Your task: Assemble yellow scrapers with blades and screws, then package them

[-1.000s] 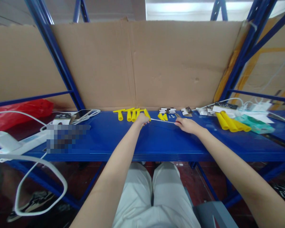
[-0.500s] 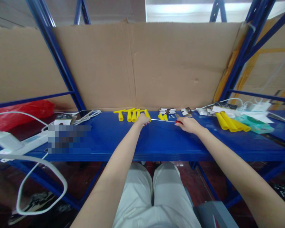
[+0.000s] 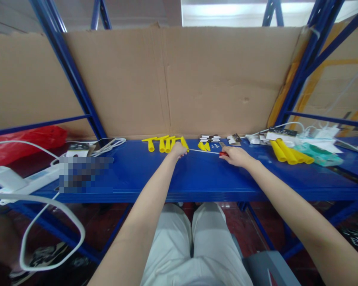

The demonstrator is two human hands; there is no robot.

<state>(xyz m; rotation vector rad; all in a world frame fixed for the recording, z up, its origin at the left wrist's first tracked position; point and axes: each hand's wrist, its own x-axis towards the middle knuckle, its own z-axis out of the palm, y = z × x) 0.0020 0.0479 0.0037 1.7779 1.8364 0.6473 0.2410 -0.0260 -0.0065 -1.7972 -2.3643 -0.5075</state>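
Observation:
My right hand [image 3: 234, 155] is closed on the red handle of a screwdriver [image 3: 205, 151], whose thin metal shaft points left over the blue shelf. The shaft's tip reaches a yellow part [image 3: 184, 143] at my left hand [image 3: 179, 150], whose fingers are closed round its lower end. Left of that hand several yellow T-shaped pieces [image 3: 150, 145] stand in a row. Between the hands and behind the shaft lie two small yellow pieces [image 3: 204, 146], small metal bits [image 3: 215, 145] and a stack of black-and-white packets [image 3: 209, 138].
Yellow tubes [image 3: 290, 153] and a green plastic packet [image 3: 322, 154] lie on the right. A white power strip [image 3: 32, 178], cables and a red bag [image 3: 30, 143] are at the left. Cardboard [image 3: 197, 79] stands behind the blue shelf [image 3: 143, 174].
The view has shifted very slightly. My right hand has turned a little on the handle, and more of the red shows. My left hand stays at the yellow part.

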